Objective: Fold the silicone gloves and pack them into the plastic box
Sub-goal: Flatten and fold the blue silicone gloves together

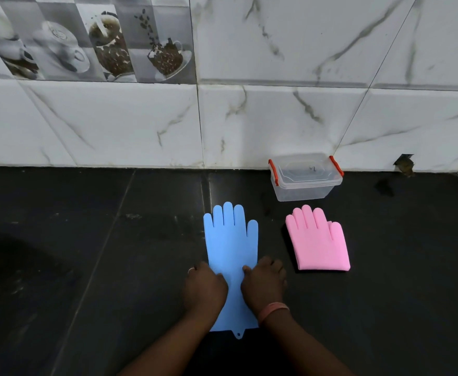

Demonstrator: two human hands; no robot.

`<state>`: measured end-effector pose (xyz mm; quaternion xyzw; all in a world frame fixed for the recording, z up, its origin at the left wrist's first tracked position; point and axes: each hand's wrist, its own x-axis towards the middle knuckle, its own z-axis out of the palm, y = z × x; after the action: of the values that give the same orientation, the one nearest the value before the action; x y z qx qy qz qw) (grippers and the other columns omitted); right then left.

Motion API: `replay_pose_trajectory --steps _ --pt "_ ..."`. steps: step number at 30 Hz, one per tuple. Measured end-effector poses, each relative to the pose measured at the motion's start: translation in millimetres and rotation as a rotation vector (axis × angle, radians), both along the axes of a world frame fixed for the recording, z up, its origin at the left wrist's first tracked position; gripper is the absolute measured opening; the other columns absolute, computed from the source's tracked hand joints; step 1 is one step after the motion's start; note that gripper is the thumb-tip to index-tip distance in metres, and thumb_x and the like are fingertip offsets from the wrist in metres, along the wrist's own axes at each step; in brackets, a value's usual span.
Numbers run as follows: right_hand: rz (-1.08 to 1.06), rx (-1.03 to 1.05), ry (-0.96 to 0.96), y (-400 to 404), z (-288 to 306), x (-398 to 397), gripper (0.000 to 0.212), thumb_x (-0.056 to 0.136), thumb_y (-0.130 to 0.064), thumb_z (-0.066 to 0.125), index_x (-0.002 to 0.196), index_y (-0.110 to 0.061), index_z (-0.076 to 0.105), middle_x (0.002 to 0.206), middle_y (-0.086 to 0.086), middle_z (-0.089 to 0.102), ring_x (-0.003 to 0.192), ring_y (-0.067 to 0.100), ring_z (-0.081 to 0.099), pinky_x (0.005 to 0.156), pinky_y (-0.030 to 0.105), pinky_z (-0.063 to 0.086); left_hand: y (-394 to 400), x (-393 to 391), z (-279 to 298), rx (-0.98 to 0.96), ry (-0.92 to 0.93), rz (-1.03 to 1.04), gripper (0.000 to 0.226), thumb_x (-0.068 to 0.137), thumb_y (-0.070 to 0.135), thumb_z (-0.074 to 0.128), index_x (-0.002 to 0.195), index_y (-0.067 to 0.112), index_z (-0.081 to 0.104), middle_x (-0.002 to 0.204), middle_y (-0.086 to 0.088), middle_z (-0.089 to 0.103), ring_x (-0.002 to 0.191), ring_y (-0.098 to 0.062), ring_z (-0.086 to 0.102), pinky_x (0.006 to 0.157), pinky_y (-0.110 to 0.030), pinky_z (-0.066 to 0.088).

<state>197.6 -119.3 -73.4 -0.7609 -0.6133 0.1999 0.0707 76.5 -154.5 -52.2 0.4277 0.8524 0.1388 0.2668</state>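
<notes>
Both hands, left and right, press curled on a flat blue glove; grip unclear. Folded pink glove lies near a lidded box.

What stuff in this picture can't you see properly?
Head view:
- The blue glove: its middle edges sit under the left hand and right hand.
- The mark on the lid of the plastic box: too small to read.
- The pink glove: folded, so its lower layer is hidden by the top one.
- The hole in the wall: too dark to see inside.
</notes>
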Motion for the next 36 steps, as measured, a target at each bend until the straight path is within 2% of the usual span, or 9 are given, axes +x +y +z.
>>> replay_pose_trajectory --steps 4,7,10,14,18,25,28,31,36 --pt "0.025 -0.145 0.116 1.3 11.2 6.6 0.045 0.094 -0.037 0.059 0.123 -0.003 0.053 0.129 0.016 0.052 0.121 0.032 0.051 0.1 0.034 0.041 8.2 -11.0 4.1 -0.079 -0.274 0.129 0.029 0.095 0.023 0.06 0.109 0.001 0.071 0.114 -0.018 0.07 0.094 -0.03 0.067 0.072 -0.029 0.047" --pt "-0.02 -0.159 0.348 14.0 23.4 16.3 0.02 0.089 -0.023 0.063 0.085 -0.004 0.059 0.088 0.009 0.061 0.087 0.027 0.061 0.07 0.028 0.042 12.0 -16.5 4.1 0.005 -0.544 0.302 0.029 0.095 0.016 0.059 0.114 -0.004 0.067 0.114 -0.022 0.07 0.092 -0.031 0.068 0.075 -0.031 0.052" --pt "-0.096 -0.191 0.594 15.3 26.2 21.5 0.032 0.083 -0.006 0.065 0.058 -0.01 0.045 0.064 0.007 0.052 0.06 0.021 0.049 0.057 0.027 0.036 10.2 -18.3 7.7 -0.015 -0.861 0.453 0.012 0.098 0.009 0.059 0.104 0.001 0.066 0.097 -0.016 0.072 0.082 -0.029 0.07 0.065 -0.032 0.055" --pt "-0.186 -0.179 0.793 2.4 21.3 31.7 0.023 0.081 -0.006 0.073 0.086 -0.013 0.052 0.091 0.009 0.064 0.076 0.019 0.061 0.061 0.028 0.045 2.8 -29.7 4.7 -0.072 -1.032 0.551 0.014 0.095 -0.002 0.065 0.086 0.007 0.059 0.08 -0.01 0.067 0.067 -0.021 0.061 0.056 -0.032 0.048" --pt "-0.079 -0.146 0.817 0.8 15.5 41.8 0.027 0.081 -0.005 0.075 0.084 -0.014 0.05 0.084 0.005 0.061 0.071 0.015 0.055 0.063 0.028 0.044 -1.7 -34.8 -1.1 -0.011 -1.03 0.558 0.02 0.09 -0.004 0.07 0.085 0.007 0.056 0.077 -0.012 0.065 0.063 -0.021 0.059 0.05 -0.028 0.051" --pt "-0.127 -0.353 1.2 5.2 25.9 50.1 0.029 0.091 0.013 0.048 0.094 0.0 0.074 0.097 0.016 0.076 0.087 0.029 0.072 0.07 0.034 0.059 -5.6 -39.7 9.7 0.081 -0.954 0.343 0.021 0.092 0.01 0.072 0.105 0.011 0.056 0.097 -0.013 0.072 0.061 -0.02 0.066 0.042 -0.027 0.047" --pt "-0.2 -0.514 1.432 7.7 36.7 53.9 0.048 0.087 0.016 0.029 0.109 0.007 0.071 0.109 0.022 0.074 0.099 0.039 0.073 0.072 0.041 0.062 -5.2 -45.6 14.4 0.162 -0.993 0.257 0.018 0.098 0.009 0.062 0.113 0.018 0.066 0.108 -0.008 0.076 0.083 -0.025 0.075 0.055 -0.033 0.057" --pt "-0.161 -0.565 1.498 9.8 42.5 59.8 0.053 0.088 0.019 0.025 0.12 0.007 0.066 0.119 0.023 0.071 0.109 0.04 0.069 0.082 0.045 0.062 -5.4 -50.1 18.1 0.14 -1.163 0.283 0.035 0.101 -0.004 0.041 0.112 0.005 0.073 0.112 -0.013 0.078 0.099 -0.029 0.077 0.079 -0.04 0.065" --pt "-0.071 -0.585 1.542 7.9 36.4 66.8 0.047 0.091 0.02 0.037 0.125 0.001 0.063 0.125 0.02 0.069 0.116 0.04 0.065 0.1 0.054 0.052 -8.3 -60.7 26.6 0.058 -1.338 0.258 0.044 0.093 -0.019 0.037 0.12 -0.003 0.067 0.114 -0.021 0.076 0.106 -0.034 0.075 0.077 -0.036 0.066"
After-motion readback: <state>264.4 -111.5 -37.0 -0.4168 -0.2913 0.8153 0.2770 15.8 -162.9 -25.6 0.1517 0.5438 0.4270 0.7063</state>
